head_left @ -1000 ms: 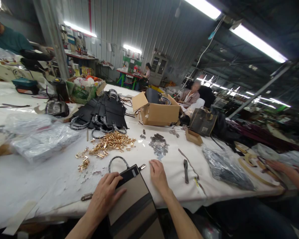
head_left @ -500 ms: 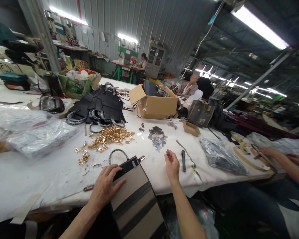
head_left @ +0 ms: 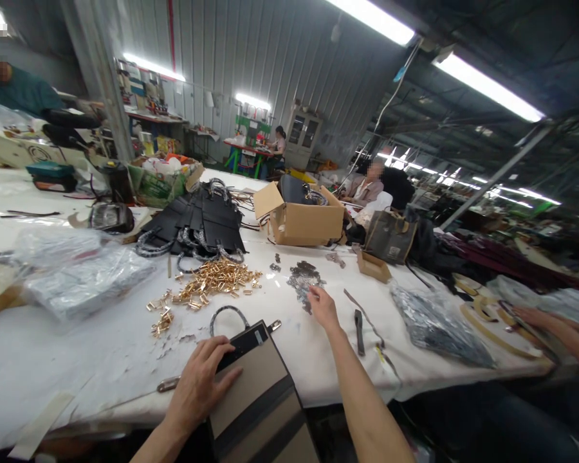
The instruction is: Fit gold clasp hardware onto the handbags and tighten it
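Observation:
A handbag piece with a looped, patterned handle [head_left: 229, 311] lies at the table's front edge, its striped beige-and-black side [head_left: 258, 399] reaching past the edge. A metal fitting [head_left: 275, 326] sticks out at its top corner. My left hand [head_left: 200, 373] lies flat across its upper left part, thumb and fingers apart. Over the near right side of a heap of small dark metal pieces [head_left: 303, 278], my right hand [head_left: 324, 307] has its fingertips pressed together; whether a piece is between them is hidden. Gold metal fittings [head_left: 217, 280] are heaped beyond the bag.
Black bag panels with handles [head_left: 197, 222] are stacked behind the gold fittings. A cardboard box [head_left: 306, 224] stands further back. A dark strap tool [head_left: 359, 331] lies right of my right hand. A wood-handled awl [head_left: 168, 384] lies left. A co-worker's hand [head_left: 535, 318] is far right.
My right hand has moved forward and left, from bare tabletop to the dark metal pieces, and its fingers have closed together. My left hand stays on the bag. The view has tipped slightly upward.

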`<state>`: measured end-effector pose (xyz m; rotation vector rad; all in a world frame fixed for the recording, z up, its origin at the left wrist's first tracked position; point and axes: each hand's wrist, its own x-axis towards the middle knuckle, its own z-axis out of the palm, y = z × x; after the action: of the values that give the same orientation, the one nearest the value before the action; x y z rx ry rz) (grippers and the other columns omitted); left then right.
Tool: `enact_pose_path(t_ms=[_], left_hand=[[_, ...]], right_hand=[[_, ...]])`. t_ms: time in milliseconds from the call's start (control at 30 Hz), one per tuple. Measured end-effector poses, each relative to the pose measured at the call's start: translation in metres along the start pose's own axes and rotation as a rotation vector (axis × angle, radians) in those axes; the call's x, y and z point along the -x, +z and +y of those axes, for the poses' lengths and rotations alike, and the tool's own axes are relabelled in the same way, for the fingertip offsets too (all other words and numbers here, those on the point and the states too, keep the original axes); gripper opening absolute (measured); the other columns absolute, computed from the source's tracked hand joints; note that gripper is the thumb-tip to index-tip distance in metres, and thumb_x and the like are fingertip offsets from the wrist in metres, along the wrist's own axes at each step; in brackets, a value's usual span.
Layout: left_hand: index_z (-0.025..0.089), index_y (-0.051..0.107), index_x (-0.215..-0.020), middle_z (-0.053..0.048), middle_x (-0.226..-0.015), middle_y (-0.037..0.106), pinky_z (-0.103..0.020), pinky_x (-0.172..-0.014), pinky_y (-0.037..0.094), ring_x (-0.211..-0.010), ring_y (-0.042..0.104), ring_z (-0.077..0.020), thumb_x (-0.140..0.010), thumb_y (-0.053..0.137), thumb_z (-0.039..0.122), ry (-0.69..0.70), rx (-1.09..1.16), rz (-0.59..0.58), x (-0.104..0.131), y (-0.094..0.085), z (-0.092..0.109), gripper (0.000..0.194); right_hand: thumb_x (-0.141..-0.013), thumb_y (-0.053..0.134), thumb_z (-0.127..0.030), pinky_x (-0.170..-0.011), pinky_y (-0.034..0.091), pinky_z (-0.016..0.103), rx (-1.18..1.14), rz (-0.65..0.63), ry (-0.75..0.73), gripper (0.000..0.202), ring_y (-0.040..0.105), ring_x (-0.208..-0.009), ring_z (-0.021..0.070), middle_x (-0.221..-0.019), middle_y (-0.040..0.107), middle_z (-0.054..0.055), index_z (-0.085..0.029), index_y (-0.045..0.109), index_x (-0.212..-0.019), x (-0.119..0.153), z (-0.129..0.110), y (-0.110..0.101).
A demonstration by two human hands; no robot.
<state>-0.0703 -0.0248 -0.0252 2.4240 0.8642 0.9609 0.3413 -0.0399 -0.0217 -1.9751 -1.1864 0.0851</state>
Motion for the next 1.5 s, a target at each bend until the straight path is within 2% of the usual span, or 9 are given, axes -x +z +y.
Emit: enact_pose_path(t_ms=[167,300,400,667,900,1000,1167,1267,1500], left_hand=[[0.028,0.067,-0.114,-0.008,-0.124,0.066,-0.046,-0.097,0.058,-0.116,0.063,-0.0294,-0.09,0.072,0.04,-0.015,-0.005,-0.003,0.001,-0.002,0.003,0.028],[0.029,0.067,-0.113,-0.008,-0.124,0.067,-0.046,-0.096,0.06,-0.115,0.064,-0.0297,-0.09,0.073,0.039,-0.006,-0.011,0.014,0.001,-0.003,0.004,0.026],[0.029,0.068,-0.112,-0.008,-0.121,0.068,-0.045,-0.092,0.062,-0.112,0.066,-0.0292,-0.089,0.074,0.04,0.007,-0.015,0.038,0.0,-0.002,0.004,0.026],[0.03,0.068,-0.113,-0.008,-0.122,0.068,-0.045,-0.093,0.062,-0.112,0.066,-0.0296,-0.09,0.073,0.041,0.015,-0.021,0.05,0.001,0.001,0.001,0.026],[0.028,0.067,-0.114,-0.009,-0.123,0.066,-0.047,-0.095,0.059,-0.114,0.064,-0.0297,-0.091,0.071,0.041,-0.005,-0.008,0.006,-0.001,-0.001,0.003,0.027],[0.027,0.068,-0.114,-0.009,-0.123,0.066,-0.047,-0.095,0.059,-0.114,0.064,-0.0297,-0.091,0.071,0.04,-0.008,-0.006,0.01,-0.001,-0.002,0.005,0.026],[0.027,0.068,-0.113,-0.008,-0.122,0.066,-0.046,-0.097,0.058,-0.114,0.063,-0.0285,-0.089,0.073,0.036,-0.019,0.015,0.017,-0.001,-0.005,0.007,0.026],[0.026,0.067,-0.113,-0.008,-0.122,0.066,-0.046,-0.098,0.057,-0.115,0.062,-0.0282,-0.089,0.073,0.036,-0.031,0.037,0.012,0.0,-0.005,0.007,0.027],[0.023,0.062,-0.114,-0.01,-0.125,0.063,-0.046,-0.101,0.053,-0.117,0.06,-0.0274,-0.087,0.076,0.03,-0.056,0.112,0.011,0.001,-0.004,0.005,0.031]], right_hand=[[-0.086,0.063,-0.036,-0.105,0.05,0.044,0.096,-0.034,-0.037,0.035,0.066,-0.116,0.0272,-0.122,0.072,0.011,-0.022,0.073,-0.116,-0.029,0.003,0.02],[-0.082,0.07,-0.056,-0.112,0.039,0.057,0.194,0.017,0.014,0.061,0.047,-0.138,0.037,-0.145,0.055,0.02,-0.019,0.066,-0.131,-0.043,0.005,0.028],[-0.081,0.07,-0.06,-0.11,0.036,0.065,0.242,0.011,0.035,0.059,0.046,-0.137,0.0404,-0.143,0.057,0.019,-0.023,0.069,-0.127,-0.045,0.006,0.034],[-0.094,0.061,-0.046,-0.113,0.038,0.055,0.301,-0.077,-0.213,0.044,0.05,-0.136,0.0342,-0.142,0.061,0.009,-0.031,0.066,-0.134,0.007,-0.014,0.047],[-0.099,0.056,-0.035,-0.12,0.033,0.058,0.196,-0.295,-0.361,0.043,0.043,-0.144,0.0322,-0.148,0.059,0.004,-0.033,0.061,-0.142,0.06,-0.041,0.036],[-0.098,0.056,-0.034,-0.117,0.04,0.053,0.011,-0.3,-0.353,0.042,0.052,-0.138,0.0282,-0.144,0.062,0.006,-0.031,0.062,-0.14,0.06,-0.042,0.025],[-0.096,0.056,-0.039,-0.095,0.057,0.043,-0.134,-0.083,-0.179,0.034,0.069,-0.108,0.0256,-0.119,0.072,0.011,-0.021,0.072,-0.121,0.042,-0.043,0.011],[-0.093,0.06,-0.039,-0.081,0.059,0.035,-0.125,-0.24,-0.213,0.026,0.071,-0.091,0.0215,-0.102,0.075,0.007,-0.022,0.077,-0.105,0.033,-0.053,0.011],[-0.072,0.082,-0.032,-0.078,0.054,0.033,-0.041,-0.536,-0.251,0.022,0.068,-0.081,0.0206,-0.094,0.076,0.003,-0.025,0.082,-0.093,0.017,-0.077,0.028]])
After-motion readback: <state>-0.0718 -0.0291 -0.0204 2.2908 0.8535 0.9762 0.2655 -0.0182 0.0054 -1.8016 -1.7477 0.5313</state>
